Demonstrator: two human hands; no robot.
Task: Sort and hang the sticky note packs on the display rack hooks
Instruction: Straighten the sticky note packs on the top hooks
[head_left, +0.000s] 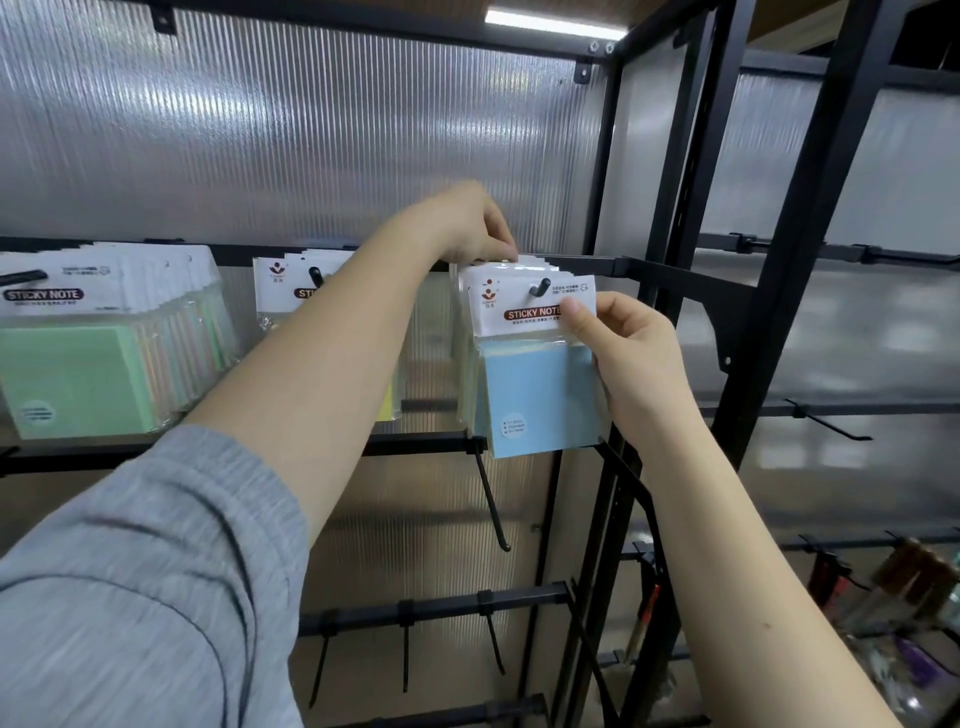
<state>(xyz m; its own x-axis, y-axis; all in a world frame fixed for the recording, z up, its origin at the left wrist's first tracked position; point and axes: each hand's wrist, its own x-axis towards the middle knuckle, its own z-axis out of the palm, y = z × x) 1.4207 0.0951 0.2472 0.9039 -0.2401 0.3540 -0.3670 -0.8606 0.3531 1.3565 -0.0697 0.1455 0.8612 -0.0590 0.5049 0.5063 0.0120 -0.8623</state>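
Observation:
A blue sticky note pack (535, 400) hangs at the front of a row of packs on a black hook (540, 288). My right hand (631, 358) pinches the pack's white header card at its right edge, thumb on the front. Above the same row, my left hand (467, 226) pinches the top edges of the packs with curled fingertips. Green packs (78, 374) hang in a thick row on the far left hook. A middle row of packs (291, 291), with a yellow one showing below, is mostly hidden behind my left forearm.
The black rack frame (727, 260) stands to the right, with an upright post close to my right hand. Bare hooks (491, 499) stick out from the lower rails. A ribbed translucent panel backs the rack. Blurred goods (904, 587) hang at the lower right.

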